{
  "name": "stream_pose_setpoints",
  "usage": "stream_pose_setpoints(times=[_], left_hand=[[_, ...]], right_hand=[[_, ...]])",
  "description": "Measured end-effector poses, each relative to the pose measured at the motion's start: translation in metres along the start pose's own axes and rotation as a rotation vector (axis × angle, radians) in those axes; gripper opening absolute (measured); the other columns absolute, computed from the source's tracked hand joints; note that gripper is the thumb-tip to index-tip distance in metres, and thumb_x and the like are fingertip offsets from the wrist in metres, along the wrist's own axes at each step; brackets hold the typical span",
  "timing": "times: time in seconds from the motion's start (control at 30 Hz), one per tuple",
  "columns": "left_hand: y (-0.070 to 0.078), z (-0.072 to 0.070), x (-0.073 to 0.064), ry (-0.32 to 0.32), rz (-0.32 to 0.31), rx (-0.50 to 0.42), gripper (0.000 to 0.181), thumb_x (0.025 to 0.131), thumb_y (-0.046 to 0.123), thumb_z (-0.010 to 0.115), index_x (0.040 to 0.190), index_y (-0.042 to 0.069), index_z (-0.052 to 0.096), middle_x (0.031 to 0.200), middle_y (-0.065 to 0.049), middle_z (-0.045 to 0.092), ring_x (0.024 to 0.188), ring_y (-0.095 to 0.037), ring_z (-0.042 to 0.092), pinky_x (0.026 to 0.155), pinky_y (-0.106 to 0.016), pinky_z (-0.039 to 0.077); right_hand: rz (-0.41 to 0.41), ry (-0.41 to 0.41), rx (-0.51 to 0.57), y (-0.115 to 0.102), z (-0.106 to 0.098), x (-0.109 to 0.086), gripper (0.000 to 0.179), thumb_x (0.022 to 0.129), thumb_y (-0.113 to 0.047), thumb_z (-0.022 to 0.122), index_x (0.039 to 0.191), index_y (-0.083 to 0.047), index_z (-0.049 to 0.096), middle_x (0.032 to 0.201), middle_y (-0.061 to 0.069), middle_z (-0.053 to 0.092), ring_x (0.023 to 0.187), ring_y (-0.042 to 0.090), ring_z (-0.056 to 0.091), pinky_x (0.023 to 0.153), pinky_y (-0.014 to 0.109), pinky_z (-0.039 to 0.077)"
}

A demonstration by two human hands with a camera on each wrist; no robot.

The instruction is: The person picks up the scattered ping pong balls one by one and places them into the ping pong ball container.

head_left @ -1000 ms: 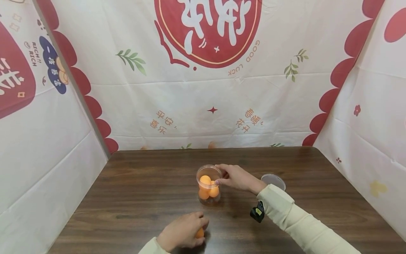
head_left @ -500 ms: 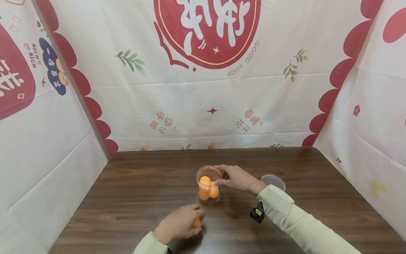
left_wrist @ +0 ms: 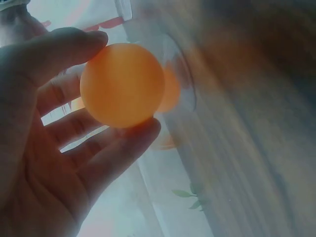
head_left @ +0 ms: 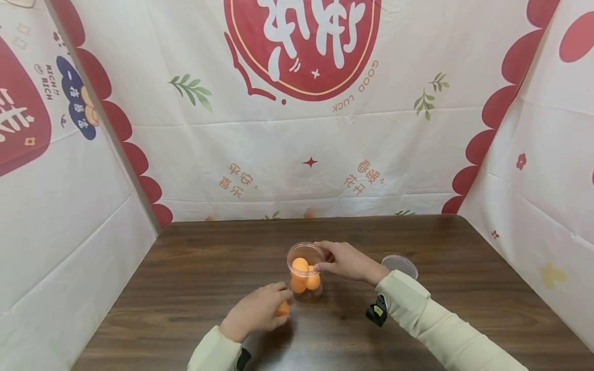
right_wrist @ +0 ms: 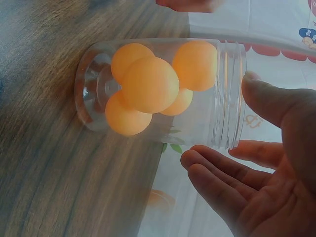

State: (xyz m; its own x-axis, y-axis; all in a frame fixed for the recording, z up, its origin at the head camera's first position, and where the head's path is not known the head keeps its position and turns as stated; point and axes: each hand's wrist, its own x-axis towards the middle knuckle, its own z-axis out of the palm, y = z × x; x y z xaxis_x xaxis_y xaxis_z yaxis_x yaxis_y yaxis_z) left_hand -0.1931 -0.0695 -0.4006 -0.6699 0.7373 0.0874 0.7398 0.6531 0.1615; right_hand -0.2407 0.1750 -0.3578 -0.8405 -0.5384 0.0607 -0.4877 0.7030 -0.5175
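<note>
My left hand (head_left: 257, 312) pinches an orange table tennis ball (left_wrist: 122, 85) between thumb and fingertips, a little above the table and just left of the clear plastic jar (right_wrist: 229, 98). The jar stands upright without a lid, and several orange balls (right_wrist: 150, 85) lie inside it. At the jar's rim, my right hand (head_left: 345, 260) steadies it from the right, thumb on the near side and fingers around the far side. In the right wrist view the thumb touches the threaded neck. Part of the left hand's ball is hidden by the fingers in the head view.
A clear round lid (head_left: 400, 266) lies on the brown wooden table (head_left: 209, 263), behind my right wrist. Printed white cloth walls (head_left: 385, 134) enclose the table at the back and both sides.
My left hand has moved away from me and slightly left with the ball in its fingers, coming up beside the jar. The right hand and jar have stayed in place.
</note>
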Motion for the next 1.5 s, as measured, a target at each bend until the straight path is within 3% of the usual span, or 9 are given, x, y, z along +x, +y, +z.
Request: stream_pose_setpoints(times=[0.2, 0.6, 0.87, 1.1, 1.27, 1.5], left_hand=[[-0.005, -0.005, 0.003, 0.023, 0.002, -0.009, 0.023, 0.081, 0.019, 0.073, 0.101, 0.012, 0.064, 0.092, 0.005, 0.056, 0.074, -0.003, 0.048, 0.070, -0.022, 0.048], [-0.011, -0.009, 0.007, 0.080, -0.005, 0.022, 0.023, 0.082, 0.021, 0.073, 0.101, 0.011, 0.064, 0.092, 0.004, 0.057, 0.076, -0.005, 0.051, 0.071, -0.024, 0.049], [-0.016, -0.014, 0.008, 0.118, -0.027, -0.010, 0.019, 0.082, 0.020, 0.072, 0.098, 0.012, 0.064, 0.091, 0.003, 0.055, 0.073, -0.006, 0.046, 0.068, -0.024, 0.047], [-0.020, -0.019, 0.008, 0.141, -0.046, 0.008, 0.017, 0.082, 0.019, 0.073, 0.096, 0.013, 0.064, 0.091, 0.002, 0.056, 0.076, -0.008, 0.051, 0.070, -0.027, 0.049], [-0.024, -0.024, 0.009, 0.186, -0.059, 0.041, 0.019, 0.082, 0.019, 0.073, 0.096, 0.011, 0.064, 0.091, -0.001, 0.058, 0.077, -0.011, 0.054, 0.071, -0.029, 0.050], [-0.029, -0.037, 0.012, 0.251, -0.087, 0.058, 0.018, 0.082, 0.018, 0.073, 0.093, 0.010, 0.062, 0.084, 0.002, 0.052, 0.071, -0.010, 0.048, 0.064, -0.027, 0.047]], right_hand=[[0.003, 0.002, -0.010, 0.000, -0.001, 0.000, 0.063, 0.089, -0.032, 0.066, 0.136, 0.005, 0.046, 0.089, 0.004, 0.066, 0.079, 0.009, 0.060, 0.068, 0.025, 0.049], [0.005, -0.004, -0.003, -0.001, -0.001, 0.000, 0.064, 0.089, -0.033, 0.066, 0.136, 0.005, 0.046, 0.085, 0.001, 0.064, 0.072, 0.006, 0.054, 0.064, 0.022, 0.046], [0.033, -0.009, -0.009, -0.003, -0.001, 0.001, 0.065, 0.088, -0.035, 0.066, 0.137, 0.004, 0.046, 0.086, 0.000, 0.063, 0.073, 0.007, 0.054, 0.067, 0.024, 0.047], [0.060, -0.009, -0.004, -0.004, 0.000, -0.001, 0.063, 0.089, -0.032, 0.066, 0.138, 0.003, 0.045, 0.087, -0.001, 0.062, 0.073, 0.008, 0.053, 0.067, 0.024, 0.047], [0.060, -0.015, 0.003, -0.005, 0.000, -0.001, 0.064, 0.090, -0.033, 0.065, 0.138, 0.002, 0.044, 0.087, -0.001, 0.063, 0.073, 0.008, 0.053, 0.066, 0.024, 0.047], [0.062, -0.015, 0.002, -0.005, 0.000, -0.002, 0.063, 0.090, -0.033, 0.065, 0.138, 0.001, 0.045, 0.087, -0.001, 0.062, 0.074, 0.008, 0.053, 0.067, 0.024, 0.047]])
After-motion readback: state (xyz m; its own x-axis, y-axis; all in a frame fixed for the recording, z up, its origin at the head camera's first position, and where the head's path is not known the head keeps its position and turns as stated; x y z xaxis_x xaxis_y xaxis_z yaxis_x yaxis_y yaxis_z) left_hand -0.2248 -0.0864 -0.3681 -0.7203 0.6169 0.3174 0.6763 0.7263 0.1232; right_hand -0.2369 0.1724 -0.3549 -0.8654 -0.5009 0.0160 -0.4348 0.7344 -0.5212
